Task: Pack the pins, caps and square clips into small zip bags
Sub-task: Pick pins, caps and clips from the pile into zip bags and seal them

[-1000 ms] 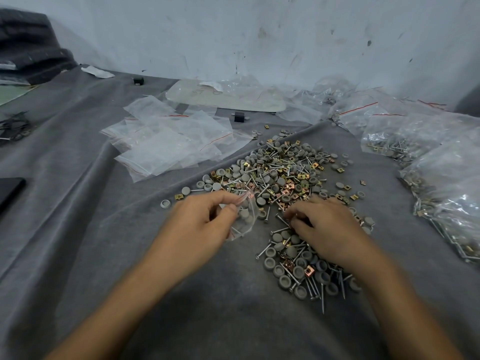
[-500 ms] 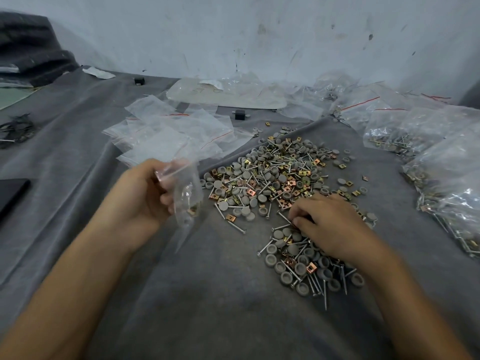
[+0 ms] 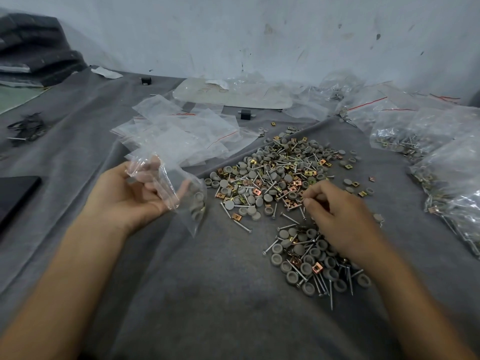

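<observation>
Swung away from the pile (image 3: 280, 178) of pins, caps and square clips, your left grip (image 3: 130, 196) now lies just left of it, palm up, fingers curled round the small zip bag (image 3: 181, 193), which holds a few caps. Your right grip (image 3: 340, 216) stays at the pile's near edge, fingers curled among the parts; whether it pinches one, you cannot tell. The bag looks only part-filled.

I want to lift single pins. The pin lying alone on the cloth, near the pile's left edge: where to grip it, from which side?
Probably pinch the pin mid-shaft from above, across its length. It lies flat and slanted on the grey cloth, with bare cloth along both sides.
</observation>
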